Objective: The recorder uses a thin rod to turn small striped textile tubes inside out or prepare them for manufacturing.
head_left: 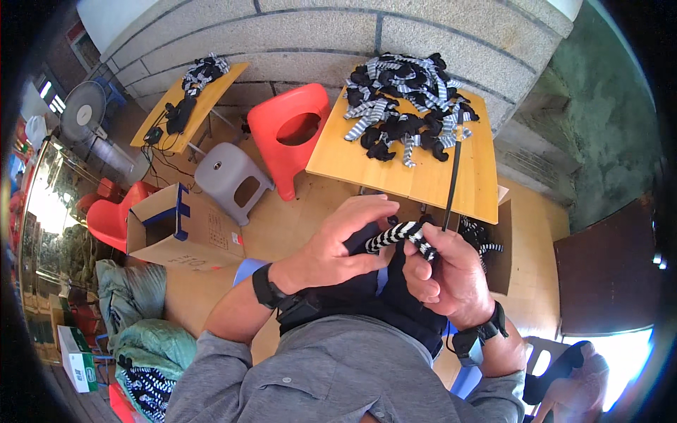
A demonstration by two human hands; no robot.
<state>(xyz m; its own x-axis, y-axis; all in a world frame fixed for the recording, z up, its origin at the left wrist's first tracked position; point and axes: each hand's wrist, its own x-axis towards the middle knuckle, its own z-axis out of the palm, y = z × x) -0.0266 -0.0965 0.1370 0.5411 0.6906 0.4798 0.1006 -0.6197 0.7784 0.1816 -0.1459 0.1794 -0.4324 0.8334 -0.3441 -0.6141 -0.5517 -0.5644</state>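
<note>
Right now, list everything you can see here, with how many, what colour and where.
Striped fabric piece: one, black and white, held between both hands.
Black rod: one, from the right hand up over the near table.
Fabric pile: many pieces, black and striped, on the near wooden table.
Second wooden table: one, at the left by the wall, with a smaller fabric heap.
Plastic stools: red, grey.
Cardboard box: one, brown, open, on the floor at left.
Fan: one, grey, far left.
Left hand: wristband, gripping the fabric.
Right hand: wristband, gripping fabric and rod.
</note>
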